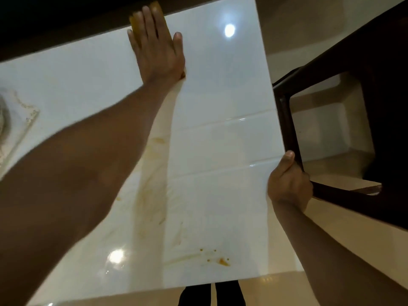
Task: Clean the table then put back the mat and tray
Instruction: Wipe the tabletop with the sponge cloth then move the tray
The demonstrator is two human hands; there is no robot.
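While left hand (pixel 156 51) flattens cloth (pixel 134 21), chair (pixel 331 133) abuts table (pixel 220 140) rt side.

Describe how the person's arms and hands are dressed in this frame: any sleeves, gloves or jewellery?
Both forearms are bare with no sleeve in view. The left hand and right hand wear no gloves, and no rings, watch or bracelets are visible. Nails look short and unpainted.

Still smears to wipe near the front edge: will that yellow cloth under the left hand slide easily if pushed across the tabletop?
Probably yes: the tabletop looks glossy, mirroring lights. The yellow cloth lies flat under the left hand, so it seems soft and likely to bunch unless pressed.
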